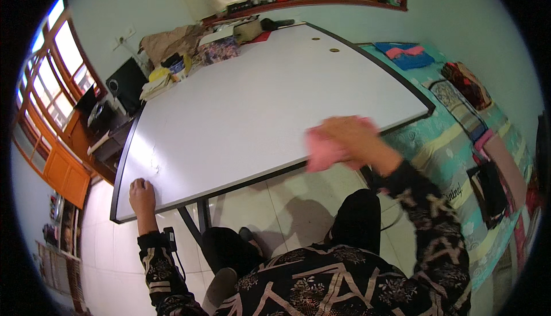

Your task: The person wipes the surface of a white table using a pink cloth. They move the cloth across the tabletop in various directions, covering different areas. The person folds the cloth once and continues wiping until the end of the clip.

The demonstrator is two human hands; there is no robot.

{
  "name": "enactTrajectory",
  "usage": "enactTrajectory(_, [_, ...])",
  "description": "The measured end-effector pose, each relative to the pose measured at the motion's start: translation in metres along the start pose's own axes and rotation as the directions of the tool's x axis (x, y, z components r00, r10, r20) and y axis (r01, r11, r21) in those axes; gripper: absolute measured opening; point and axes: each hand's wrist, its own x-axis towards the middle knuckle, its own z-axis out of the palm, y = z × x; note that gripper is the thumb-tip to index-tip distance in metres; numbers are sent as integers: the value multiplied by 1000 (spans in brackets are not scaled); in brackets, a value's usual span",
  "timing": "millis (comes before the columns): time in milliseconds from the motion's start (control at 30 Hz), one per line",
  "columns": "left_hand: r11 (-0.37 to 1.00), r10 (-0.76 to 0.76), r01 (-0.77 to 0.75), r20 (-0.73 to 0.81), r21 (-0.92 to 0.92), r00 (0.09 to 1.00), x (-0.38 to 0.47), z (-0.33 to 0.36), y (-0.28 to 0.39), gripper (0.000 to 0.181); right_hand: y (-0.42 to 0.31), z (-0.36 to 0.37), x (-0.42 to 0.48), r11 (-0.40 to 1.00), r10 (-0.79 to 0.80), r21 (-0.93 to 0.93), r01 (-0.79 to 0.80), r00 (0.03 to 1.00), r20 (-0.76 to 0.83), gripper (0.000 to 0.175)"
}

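Note:
My right hand (351,137), blurred by motion, grips a pink cloth (319,157) at the front edge of a large white tabletop (241,114) with a black rim. Part of the cloth hangs over that edge, and my palm and fingertips are partly hidden by it. At the near left corner of the table, my left hand (142,197) rests on the white surface with its fingers bent. Nothing can be seen in it, though the underside is hidden. A glossy patch of light lies on the tabletop just beyond my left hand.
Along the far left edge stand a floral box (218,50), a yellow item (159,74) and folded cloths (157,87). To the right, a bed (430,139) carries folded textiles (462,107). Black table legs (203,215) stand near my knees.

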Motion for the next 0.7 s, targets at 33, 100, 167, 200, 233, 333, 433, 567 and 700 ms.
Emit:
enactTrajectory(33, [987,-149,151,37,-56,988,-1,-3,7,28,20,-18,-21,997,13,-75,-18,997,-71,73])
enactTrajectory(100, [978,-190,192,34,-79,981,0,-13,19,35,51,-53,-61,956,167,-245,-162,986,1,81])
enactTrajectory(167, [980,-173,175,24,-95,985,2,-21,28,34,64,-58,-73,849,378,-408,-336,925,23,84])
enactTrajectory(200, [962,-245,248,37,-114,969,1,-24,31,33,65,-52,-69,869,314,-407,-281,949,15,85])
enactTrajectory(233, [939,-314,318,53,-133,948,0,-26,34,33,61,-42,-60,834,375,-454,-313,926,51,87])
enactTrajectory(333, [944,-303,295,-34,-144,952,-1,-30,37,32,30,-9,-14,953,129,-288,-89,984,122,91])
enactTrajectory(433, [941,-299,275,-105,-196,948,-2,-31,39,34,-21,29,42,983,-4,-184,22,995,97,92])
enactTrajectory(567, [918,-349,313,-119,-245,930,-2,-33,40,33,-98,81,114,992,10,-129,11,986,164,90])
enactTrajectory(700, [894,-394,350,-121,-279,911,-2,-35,40,34,-167,131,173,996,-56,-63,61,995,76,88])
